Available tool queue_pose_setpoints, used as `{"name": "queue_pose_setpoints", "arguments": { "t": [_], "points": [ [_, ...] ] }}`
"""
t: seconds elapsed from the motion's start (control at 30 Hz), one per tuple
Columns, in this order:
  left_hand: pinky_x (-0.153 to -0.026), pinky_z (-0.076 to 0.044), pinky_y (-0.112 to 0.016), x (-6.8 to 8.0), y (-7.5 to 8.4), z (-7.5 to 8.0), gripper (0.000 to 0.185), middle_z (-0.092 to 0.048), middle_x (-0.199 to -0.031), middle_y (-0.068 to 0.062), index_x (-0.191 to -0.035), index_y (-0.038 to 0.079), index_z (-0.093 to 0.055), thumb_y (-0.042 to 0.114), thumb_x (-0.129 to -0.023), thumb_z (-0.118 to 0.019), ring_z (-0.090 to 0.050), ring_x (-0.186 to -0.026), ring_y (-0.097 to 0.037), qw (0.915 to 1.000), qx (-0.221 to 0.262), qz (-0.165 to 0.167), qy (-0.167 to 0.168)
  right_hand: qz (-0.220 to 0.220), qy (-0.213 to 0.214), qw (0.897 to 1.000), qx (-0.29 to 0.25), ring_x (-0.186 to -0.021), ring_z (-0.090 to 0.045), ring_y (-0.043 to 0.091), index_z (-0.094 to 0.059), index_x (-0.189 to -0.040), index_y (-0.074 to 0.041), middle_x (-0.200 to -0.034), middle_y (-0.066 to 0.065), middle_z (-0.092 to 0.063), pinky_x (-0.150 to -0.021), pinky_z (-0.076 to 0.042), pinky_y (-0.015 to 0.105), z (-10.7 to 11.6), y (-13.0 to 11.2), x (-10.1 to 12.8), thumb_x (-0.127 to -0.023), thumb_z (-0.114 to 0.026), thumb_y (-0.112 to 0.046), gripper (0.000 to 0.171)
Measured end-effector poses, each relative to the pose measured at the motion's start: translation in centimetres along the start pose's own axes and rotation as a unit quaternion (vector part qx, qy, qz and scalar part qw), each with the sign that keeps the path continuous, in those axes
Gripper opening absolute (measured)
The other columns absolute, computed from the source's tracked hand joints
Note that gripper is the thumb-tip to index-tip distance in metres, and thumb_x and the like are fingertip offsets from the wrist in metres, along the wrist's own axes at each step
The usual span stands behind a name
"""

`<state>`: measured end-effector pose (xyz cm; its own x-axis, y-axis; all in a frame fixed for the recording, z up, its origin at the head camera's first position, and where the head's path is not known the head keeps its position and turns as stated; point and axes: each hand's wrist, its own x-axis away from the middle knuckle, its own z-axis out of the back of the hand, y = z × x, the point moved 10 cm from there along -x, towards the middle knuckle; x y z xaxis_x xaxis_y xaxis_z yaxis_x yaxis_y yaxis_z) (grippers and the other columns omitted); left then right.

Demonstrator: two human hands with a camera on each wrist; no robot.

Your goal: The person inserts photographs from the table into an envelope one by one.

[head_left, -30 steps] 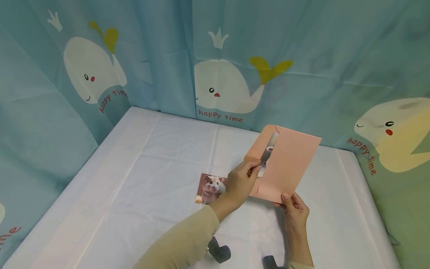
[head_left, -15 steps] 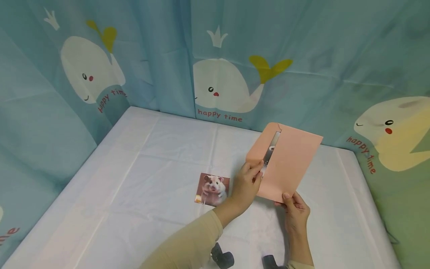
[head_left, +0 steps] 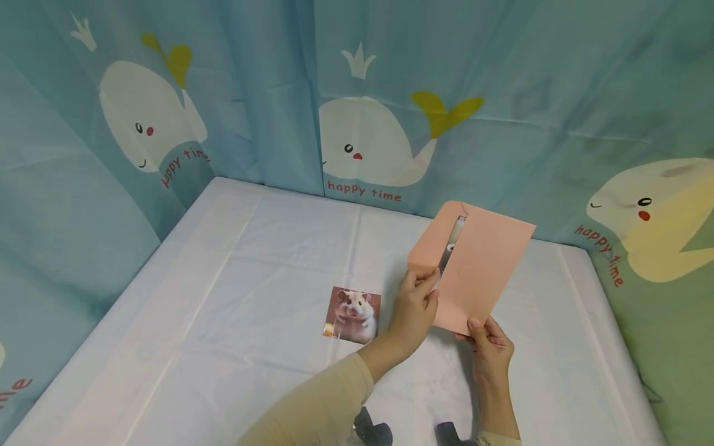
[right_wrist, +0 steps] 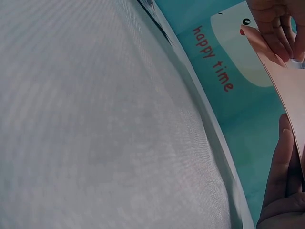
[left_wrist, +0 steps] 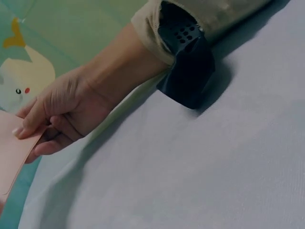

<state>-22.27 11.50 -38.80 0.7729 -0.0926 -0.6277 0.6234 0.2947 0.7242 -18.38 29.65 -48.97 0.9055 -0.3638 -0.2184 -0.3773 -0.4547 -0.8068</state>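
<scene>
A pink envelope is held up at a tilt above the table, its flap open on the left. A narrow strip of a grey-and-white photo shows in its opening; most of the photo is inside. My left hand pinches the photo's edge at that opening, as the right wrist view also shows with the hand's fingers. My right hand grips the envelope's lower corner, thumb on its front. In the left wrist view, the right hand holds that corner. A hamster photo lies flat left of my left hand.
A white cloth covers the table. Blue-green curtains with whale prints stand close behind its far and side edges. Dark wrist straps are on both forearms.
The photo has slid right, deeper into the envelope, and its visible strip is narrower. My left hand has moved right with it, uncovering the hamster photo. My right hand stays nearly still.
</scene>
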Motion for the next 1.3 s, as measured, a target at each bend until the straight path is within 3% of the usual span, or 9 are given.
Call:
{"name": "queue_pose_setpoints", "arguments": {
  "t": [0.23, 0.47, 0.6, 0.7, 0.97, 1.17, 1.3],
  "points": [
    [-0.072, -0.048, -0.012, 0.2, 0.0, -0.4, 0.037, -0.056, -0.109, -0.015, -0.118, -0.007, -0.062, -0.008, -0.082, -0.064, -0.059, -0.09, -0.021, 0.9999, -0.008, 0.007, -0.001, -0.003, 0.019, 1.0, 0.019, -0.063, -0.069, 0.018, -0.067, -0.103, 0.008, -0.082, 0.011, -0.072, -0.054, -0.056, 0.025, 0.2, 0.0, -0.1, -0.09, -0.045, 0.019, 0.028],
    [-0.073, -0.049, -0.013, 0.0, -0.7, -0.7, 0.037, -0.054, -0.114, -0.016, -0.121, -0.008, -0.059, -0.005, -0.084, -0.063, -0.06, -0.087, -0.022, 0.9986, 0.009, 0.031, -0.041, -0.01, 0.023, 0.999, 0.024, -0.063, -0.069, 0.017, -0.067, -0.105, 0.008, -0.081, 0.011, -0.072, -0.054, -0.056, 0.025, 0.1, 0.1, -0.4, -0.089, -0.047, 0.019, 0.028],
    [-0.069, -0.049, -0.013, 0.3, -1.2, -0.4, 0.035, -0.055, -0.112, -0.014, -0.119, -0.006, -0.061, -0.005, -0.085, -0.063, -0.06, -0.082, -0.02, 0.9979, 0.012, 0.042, -0.049, -0.02, 0.043, 0.997, 0.054, -0.062, -0.068, 0.015, -0.069, -0.104, 0.003, -0.079, 0.009, -0.072, -0.053, -0.055, 0.024, 0.5, 0.2, -0.4, -0.089, -0.05, 0.017, 0.028],
    [-0.07, -0.05, -0.014, 0.6, -1.8, 0.1, 0.03, -0.056, -0.106, -0.013, -0.116, -0.003, -0.063, -0.004, -0.087, -0.061, -0.06, -0.084, -0.019, 0.9961, 0.042, 0.058, -0.051, -0.037, 0.067, 0.993, 0.084, -0.061, -0.067, 0.014, -0.07, -0.102, 0.0, -0.078, 0.007, -0.072, -0.053, -0.055, 0.023, 0.9, 0.5, -0.4, -0.088, -0.052, 0.015, 0.027],
    [-0.08, -0.053, -0.021, 1.1, -3.6, 3.4, 0.025, -0.062, -0.104, -0.01, -0.115, -0.003, -0.062, 0.001, -0.09, -0.061, -0.061, -0.09, -0.021, 0.9897, 0.112, 0.067, -0.058, -0.061, 0.088, 0.987, 0.118, -0.059, -0.066, 0.013, -0.072, -0.099, -0.007, -0.076, 0.004, -0.071, -0.053, -0.054, 0.022, 1.7, 0.9, 0.1, -0.089, -0.054, 0.012, 0.028],
    [-0.076, -0.054, -0.024, 2.1, -6.7, 6.7, 0.026, -0.064, -0.102, -0.009, -0.113, -0.001, -0.064, 0.004, -0.088, -0.065, -0.062, -0.088, -0.023, 0.9838, 0.1, 0.134, -0.065, -0.07, 0.084, 0.987, 0.115, -0.058, -0.066, 0.013, -0.072, -0.098, -0.011, -0.077, 0.003, -0.072, -0.053, -0.055, 0.022, 2.0, 1.3, 0.6, -0.089, -0.054, 0.013, 0.031],
    [-0.067, -0.055, -0.022, 2.4, -8.7, 8.7, 0.031, -0.062, -0.106, -0.015, -0.118, -0.002, -0.061, 0.004, -0.087, -0.066, -0.063, -0.086, -0.023, 0.9738, 0.097, 0.191, -0.076, -0.067, 0.069, 0.99, 0.106, -0.059, -0.067, 0.012, -0.072, -0.098, -0.011, -0.077, 0.003, -0.071, -0.054, -0.055, 0.022, 1.7, 1.3, 0.4, -0.089, -0.054, 0.012, 0.03]
  ]
}}
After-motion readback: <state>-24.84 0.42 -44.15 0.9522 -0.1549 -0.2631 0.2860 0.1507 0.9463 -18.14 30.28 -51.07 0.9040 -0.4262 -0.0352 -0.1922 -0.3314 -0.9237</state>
